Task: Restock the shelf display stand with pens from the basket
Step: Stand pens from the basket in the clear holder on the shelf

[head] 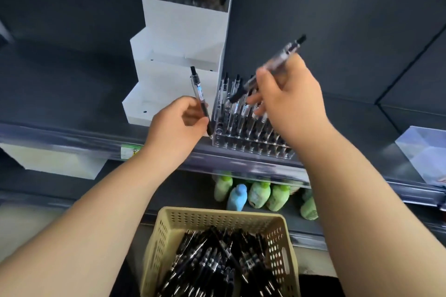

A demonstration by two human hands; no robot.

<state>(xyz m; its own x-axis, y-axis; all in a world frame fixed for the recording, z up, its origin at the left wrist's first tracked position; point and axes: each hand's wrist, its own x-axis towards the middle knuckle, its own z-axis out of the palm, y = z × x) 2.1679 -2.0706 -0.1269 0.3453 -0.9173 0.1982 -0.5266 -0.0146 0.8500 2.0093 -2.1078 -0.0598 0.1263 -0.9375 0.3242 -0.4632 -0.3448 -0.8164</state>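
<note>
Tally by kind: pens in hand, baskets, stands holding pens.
Pens in hand: 2, upright pen in left hand, slanted pen in right hand
Basket: 1
Stands holding pens: 2, white tiered stand, clear rack
Total: 5

Green bottles point(259, 194), a blue bottle point(237, 198) among them, green shelf label point(129, 152)
</note>
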